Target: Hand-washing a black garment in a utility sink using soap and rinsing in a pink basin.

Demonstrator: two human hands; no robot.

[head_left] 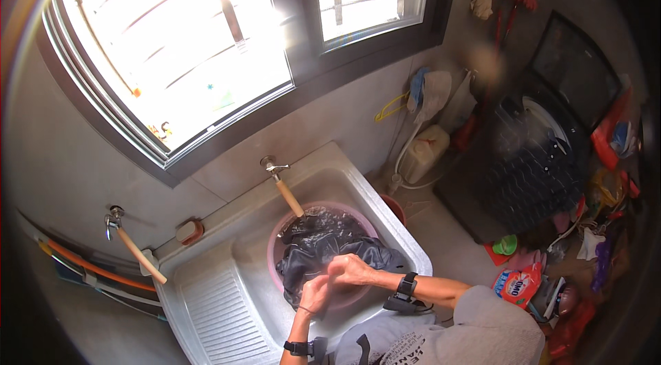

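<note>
A pink round basin (273, 249) stands inside a grey laundry sink (403, 249). Black wet cloth (323, 249), perhaps a garment, lies bunched in it, with water at the far side. My left hand (315, 293) is closed on the cloth at the near side of the basin. Close beside it, my right hand (350, 269) has its fingers curled round the same cloth. The knuckles hide how much fabric each one grips. A tap with a tan hose (289, 198) ends over the basin's far rim.
A ribbed washboard slope (224, 320) forms the sink's left part. Another tap with a hose (141, 255) hangs left, by a soap dish (189, 231). To the right stand a white jug (425, 153), an open washer with dark striped clothes (533, 176) and a red detergent bag (520, 282).
</note>
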